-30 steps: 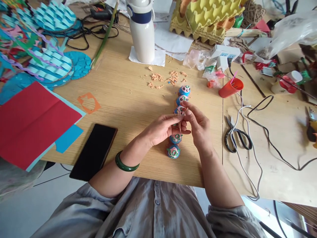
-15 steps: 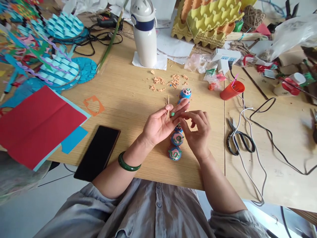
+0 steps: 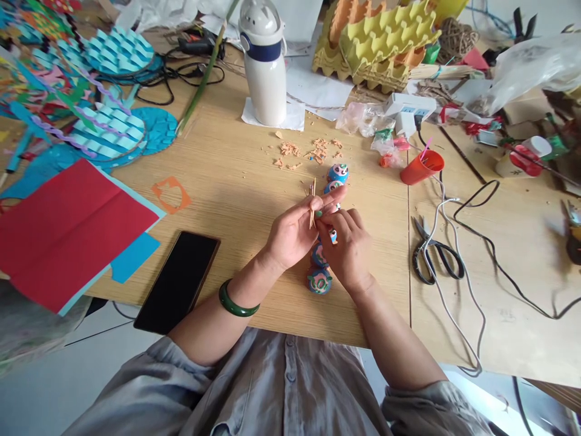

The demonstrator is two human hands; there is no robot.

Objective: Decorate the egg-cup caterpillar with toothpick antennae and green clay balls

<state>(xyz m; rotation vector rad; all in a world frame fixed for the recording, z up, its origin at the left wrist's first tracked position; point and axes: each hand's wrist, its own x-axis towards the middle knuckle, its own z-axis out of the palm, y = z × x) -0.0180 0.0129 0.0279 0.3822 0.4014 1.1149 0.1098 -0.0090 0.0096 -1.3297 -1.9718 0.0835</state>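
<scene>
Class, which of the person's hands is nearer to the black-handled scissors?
Right. The right hand is left of the scissors in the picture; the left hand is farther away on that same side.

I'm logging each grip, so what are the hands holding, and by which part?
The left hand holds thin wooden sticks near their middle. The right hand is at a small green piece; whether it grips that, I can't tell.

The shirt (image 3: 258, 378) is grey and wrinkled, with small round buttons (image 3: 290, 376) down its front and sleeves (image 3: 420, 393) which end near the elbows, and a shiny dark-green bangle (image 3: 239, 311) encircles the left forearm (image 3: 206, 330).
</scene>
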